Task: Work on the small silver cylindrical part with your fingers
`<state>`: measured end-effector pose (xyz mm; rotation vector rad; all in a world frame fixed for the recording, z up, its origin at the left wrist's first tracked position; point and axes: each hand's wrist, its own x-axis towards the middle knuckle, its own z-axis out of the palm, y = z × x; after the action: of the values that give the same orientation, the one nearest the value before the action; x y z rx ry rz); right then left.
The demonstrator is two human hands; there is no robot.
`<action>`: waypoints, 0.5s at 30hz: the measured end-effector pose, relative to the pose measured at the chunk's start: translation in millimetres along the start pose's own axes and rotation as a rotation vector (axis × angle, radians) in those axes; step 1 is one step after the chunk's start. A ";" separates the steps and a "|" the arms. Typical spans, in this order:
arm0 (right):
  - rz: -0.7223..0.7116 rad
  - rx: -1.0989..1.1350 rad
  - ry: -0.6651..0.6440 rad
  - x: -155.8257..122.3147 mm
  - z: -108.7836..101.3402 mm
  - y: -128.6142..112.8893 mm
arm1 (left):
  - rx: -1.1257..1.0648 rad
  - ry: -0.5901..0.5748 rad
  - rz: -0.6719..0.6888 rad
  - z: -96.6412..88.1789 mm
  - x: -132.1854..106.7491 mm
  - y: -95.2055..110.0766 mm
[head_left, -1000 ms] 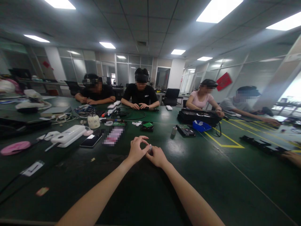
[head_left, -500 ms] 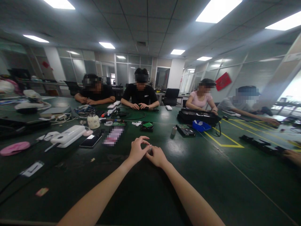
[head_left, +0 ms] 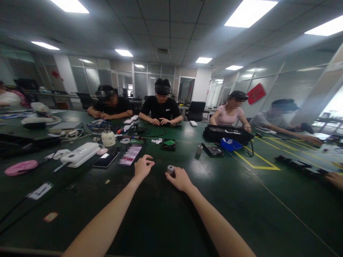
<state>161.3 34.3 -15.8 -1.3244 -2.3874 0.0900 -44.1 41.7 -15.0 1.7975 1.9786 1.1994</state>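
My right hand (head_left: 180, 178) pinches a small silver cylindrical part (head_left: 170, 168) just above the dark green table (head_left: 166, 214). To its left, my left hand (head_left: 142, 167) hovers apart from the part, fingers loosely stretched toward a phone (head_left: 130, 155) lying flat on the table. Nothing shows in the left hand.
A second phone (head_left: 106, 159), a white device (head_left: 79, 153) and a pink disc (head_left: 20, 167) lie at left. A small metal cylinder (head_left: 199, 149), a hard drive (head_left: 213, 149), a blue bin (head_left: 230, 144) and a black case (head_left: 227, 132) sit farther back. Several people work across the table.
My left hand has let go of the silver part and moved left toward the phone. My right hand keeps the part in about the same spot.
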 end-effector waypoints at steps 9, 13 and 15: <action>0.007 0.005 -0.002 0.0 -0.6 -0.3 | -0.012 0.004 -0.012 1.9 -2.4 -4.8; 0.003 0.000 0.004 0.2 -0.4 -0.5 | -0.264 0.048 0.149 0.1 -6.5 18.8; -0.005 -0.003 0.007 0.3 0.0 0.0 | -0.399 0.039 0.256 2.3 -10.3 33.7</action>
<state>161.1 34.5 -15.7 -1.3179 -2.3864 0.0803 -15.6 30.8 2.6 1.8572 1.4207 1.5819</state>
